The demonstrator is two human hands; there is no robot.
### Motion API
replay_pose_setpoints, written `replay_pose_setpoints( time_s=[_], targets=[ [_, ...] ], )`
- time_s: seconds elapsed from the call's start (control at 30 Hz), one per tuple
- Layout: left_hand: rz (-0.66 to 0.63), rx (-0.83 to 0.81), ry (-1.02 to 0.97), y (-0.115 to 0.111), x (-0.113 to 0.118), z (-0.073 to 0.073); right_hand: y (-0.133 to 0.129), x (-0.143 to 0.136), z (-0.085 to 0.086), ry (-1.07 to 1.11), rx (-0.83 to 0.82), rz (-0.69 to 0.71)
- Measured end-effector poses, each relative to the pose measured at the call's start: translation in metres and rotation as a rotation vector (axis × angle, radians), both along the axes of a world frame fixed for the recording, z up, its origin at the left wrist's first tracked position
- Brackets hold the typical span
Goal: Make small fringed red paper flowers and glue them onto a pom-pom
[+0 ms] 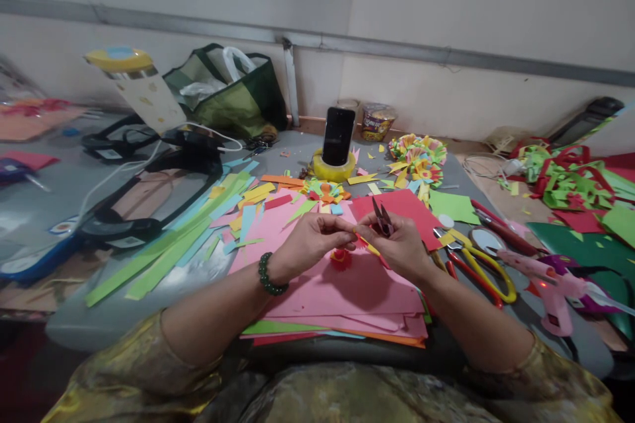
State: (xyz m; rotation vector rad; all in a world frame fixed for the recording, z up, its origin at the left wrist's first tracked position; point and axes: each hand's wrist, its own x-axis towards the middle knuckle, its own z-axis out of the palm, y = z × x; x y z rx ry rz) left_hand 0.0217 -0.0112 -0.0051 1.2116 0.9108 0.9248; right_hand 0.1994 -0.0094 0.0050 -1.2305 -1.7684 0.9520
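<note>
Two hands [320, 241], scissors [381, 217] (inside paper's [317, 294] edges)

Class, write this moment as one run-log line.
left hand: fingertips at right hand | right hand: holding scissors | below hands: pink paper | right side: glue gun, red light on

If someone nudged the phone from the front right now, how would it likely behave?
The phone would probably tip rather than slide, since it stands tall and narrow on its short edge. It looks like a stiff slab, so it shouldn't bend. The yellow tape roll at its base lies flat, so that seems unlikely to roll.
</note>
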Motion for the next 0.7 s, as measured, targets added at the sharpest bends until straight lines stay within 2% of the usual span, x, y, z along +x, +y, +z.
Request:
replay_pose_setpoints(
  time_s=[0.43,0.7],
  targets=[
    [0.003,0.025,-0.031,-0.0026,0.0029,0.0024,-0.0027,-0.0047,-0.0082,0.033,0.119,-0.046],
    [0.061,0.015,-0.033,-0.0005,0.0013,0.0041,-0.0004,-0.0015,-0.0015,0.104,-0.010,-0.039]
  ],
)
